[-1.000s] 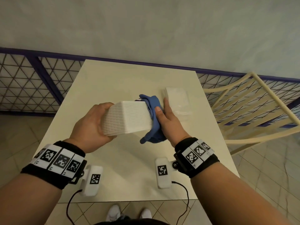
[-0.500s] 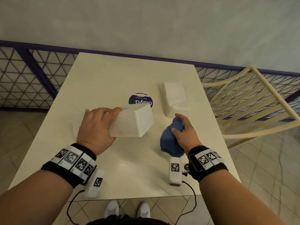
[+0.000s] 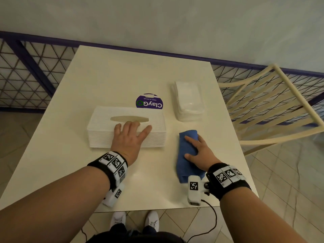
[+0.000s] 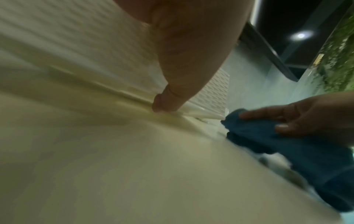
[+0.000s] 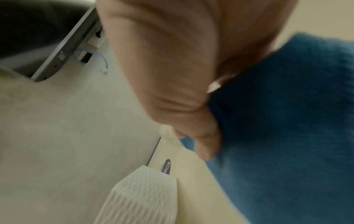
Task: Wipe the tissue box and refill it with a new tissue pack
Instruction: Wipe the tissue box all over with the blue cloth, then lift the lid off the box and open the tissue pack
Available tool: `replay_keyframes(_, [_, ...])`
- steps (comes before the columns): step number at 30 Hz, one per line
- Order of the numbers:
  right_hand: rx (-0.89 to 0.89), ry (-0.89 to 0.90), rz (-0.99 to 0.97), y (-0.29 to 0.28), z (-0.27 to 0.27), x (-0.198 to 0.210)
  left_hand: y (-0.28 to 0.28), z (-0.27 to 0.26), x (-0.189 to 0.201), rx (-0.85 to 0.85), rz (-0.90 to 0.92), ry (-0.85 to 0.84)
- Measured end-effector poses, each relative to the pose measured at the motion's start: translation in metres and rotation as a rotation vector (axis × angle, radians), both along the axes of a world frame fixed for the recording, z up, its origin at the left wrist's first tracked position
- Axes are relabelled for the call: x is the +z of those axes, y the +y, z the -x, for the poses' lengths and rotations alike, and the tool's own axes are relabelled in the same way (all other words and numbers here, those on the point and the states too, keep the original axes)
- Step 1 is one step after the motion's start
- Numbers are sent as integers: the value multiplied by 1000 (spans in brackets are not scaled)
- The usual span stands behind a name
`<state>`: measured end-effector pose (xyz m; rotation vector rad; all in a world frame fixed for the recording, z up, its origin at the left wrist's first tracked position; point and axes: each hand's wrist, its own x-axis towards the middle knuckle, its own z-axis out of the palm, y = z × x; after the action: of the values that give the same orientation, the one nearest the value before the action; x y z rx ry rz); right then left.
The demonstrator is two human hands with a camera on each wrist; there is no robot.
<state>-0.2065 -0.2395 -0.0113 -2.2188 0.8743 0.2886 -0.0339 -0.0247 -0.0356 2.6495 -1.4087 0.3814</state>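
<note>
The white ribbed tissue box [image 3: 103, 127] [image 4: 80, 50] [image 5: 138, 197] lies flat on the cream table [image 3: 122, 76], its oval slot facing up. My left hand [image 3: 130, 135] rests on its top and near side with fingers spread and straight. To the right, the blue cloth [image 3: 186, 155] [image 4: 287, 144] [image 5: 287, 136] lies on the table, and my right hand [image 3: 198, 151] lies flat on it, fingers relaxed. The new tissue pack [image 3: 189, 100], white in clear wrap, sits behind the cloth at the table's right side.
A round purple sticker [image 3: 149, 102] is on the table just behind the box. A cream slatted chair [image 3: 273, 109] stands close off the table's right edge. A purple mesh railing [image 3: 26, 72] runs behind the table along the wall.
The box went from being held up and wiped to lying flat on the table, slot up. My right hand carried the cloth down to the table at the right and flattened on it.
</note>
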Motion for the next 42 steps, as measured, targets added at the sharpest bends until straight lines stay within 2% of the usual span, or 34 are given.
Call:
replay_keyframes(2, [5, 245, 187, -5, 2, -6, 1, 4, -7, 3, -9, 7])
replay_keyframes(3, [5, 292, 273, -5, 2, -8, 2, 5, -9, 6, -14, 14])
replay_keyframes(5, [17, 255, 345, 0, 1, -10, 5, 8, -13, 25, -33, 36])
replay_keyframes(8, [66, 181, 240, 16, -1, -17, 10, 12, -14, 92, -101, 109])
replay_keyframes(12, [130, 292, 228, 33, -4, -32, 15, 15, -6, 157, -226, 257])
replay_keyframes(21, [129, 384, 241, 15, -16, -34, 12, 10, 6, 135, -277, 306])
replay_keyframes(25, [103, 397, 207, 18, -21, -21, 11, 8, 11, 111, -282, 335])
replay_keyframes(28, [37, 243, 196, 23, -37, 5, 17, 6, 17, 58, -210, 372])
replay_keyframes(31, [37, -63, 193, 35, -65, 43, 35, 6, 19, -18, 48, 280])
replay_keyframes(33, [46, -243, 201, 46, -89, 61, 49, 7, 17, -40, 103, 259])
replay_keyframes(35, [113, -341, 198, 58, -115, 71, 59, 9, 15, -51, -35, 328])
replay_keyframes(36, [176, -334, 208, 63, -128, 71, 63, 10, 13, -48, -132, 378])
replay_keyframes(38, [346, -236, 263, 73, -153, 68, 68, 11, 5, -45, -266, 444])
replay_keyframes(42, [629, 58, 379, 84, -190, 52, 64, 13, -4, -16, -335, 476])
